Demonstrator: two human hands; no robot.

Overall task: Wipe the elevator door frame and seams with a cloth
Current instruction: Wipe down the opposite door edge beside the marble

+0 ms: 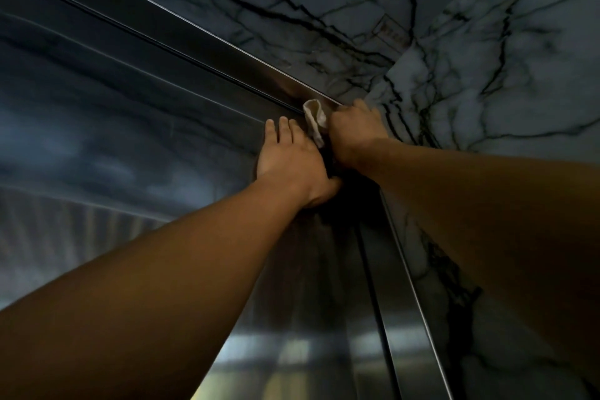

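- Cloth (315, 118): pale, soft, limp, likely light; best bunched in palm.
- Right hand (355, 135): grasping cloth at frame corner (319, 97).
- Left hand (287, 156): flat, fingers straight, braced on steel door (181, 146).

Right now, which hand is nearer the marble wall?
Right. The right hand grips the cloth at the frame corner, against the marble wall. The left hand rests flat on the steel door, farther away.

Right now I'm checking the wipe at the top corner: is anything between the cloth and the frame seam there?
Nothing visible. The right hand grips the cloth, whose top end lies at the upper corner of the metal door frame. The left hand rests flat on the door panel beside it, below the seam.
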